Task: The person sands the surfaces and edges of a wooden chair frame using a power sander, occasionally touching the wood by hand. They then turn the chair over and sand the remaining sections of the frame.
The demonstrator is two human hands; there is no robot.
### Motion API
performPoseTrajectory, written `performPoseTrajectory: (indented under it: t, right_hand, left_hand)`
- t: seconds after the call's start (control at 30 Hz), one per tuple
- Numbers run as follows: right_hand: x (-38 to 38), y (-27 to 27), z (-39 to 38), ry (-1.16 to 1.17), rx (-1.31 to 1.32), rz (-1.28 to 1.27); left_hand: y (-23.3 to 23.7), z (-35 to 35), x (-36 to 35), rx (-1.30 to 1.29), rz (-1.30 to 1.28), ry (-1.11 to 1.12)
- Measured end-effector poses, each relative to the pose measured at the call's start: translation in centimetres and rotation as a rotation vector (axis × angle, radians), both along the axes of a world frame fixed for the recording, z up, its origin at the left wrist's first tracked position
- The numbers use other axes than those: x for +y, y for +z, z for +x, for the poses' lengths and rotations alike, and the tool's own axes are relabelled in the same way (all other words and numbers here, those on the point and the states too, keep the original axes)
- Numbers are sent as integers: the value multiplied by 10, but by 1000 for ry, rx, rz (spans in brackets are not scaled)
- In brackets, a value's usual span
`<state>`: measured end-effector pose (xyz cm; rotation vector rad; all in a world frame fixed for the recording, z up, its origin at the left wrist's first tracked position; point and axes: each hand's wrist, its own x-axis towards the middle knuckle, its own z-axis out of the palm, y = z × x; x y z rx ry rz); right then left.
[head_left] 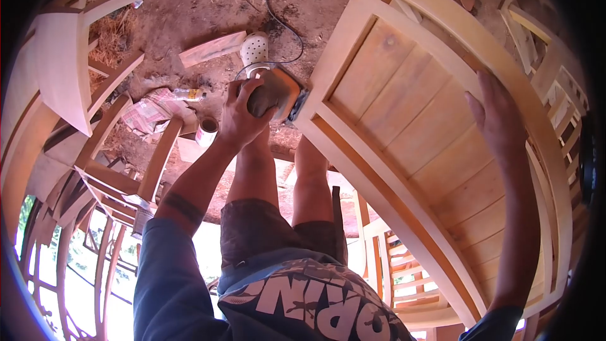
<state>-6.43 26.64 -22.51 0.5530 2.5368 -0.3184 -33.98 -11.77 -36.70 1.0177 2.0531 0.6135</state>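
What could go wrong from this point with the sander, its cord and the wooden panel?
1. The sander gripped in the left hand sits at the corner of the panel; it may slip off toward the bare legs.
2. Its cord loops on the ground by the white clog; it might snag or trip.
3. Only the right hand steadies the panel, which could shift.

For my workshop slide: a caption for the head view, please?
Left hand holds a sander at the corner of a wooden panel; right hand rests on its far side.
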Motion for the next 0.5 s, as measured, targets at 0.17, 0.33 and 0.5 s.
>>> performPoseTrajectory:
  t: [0.17,0.33,0.5]
  right_hand:
    - [-1,-1,0,-6,-6,12]
    - [0,-2,3,-8,-27,-7]
    - [0,-1,3,19,-14,11]
  left_hand:
    - [-3,-9,19,-22,29,22]
    - [3,1,-18,-40,-31,16]
    - [19,12,14,-39,3,-36]
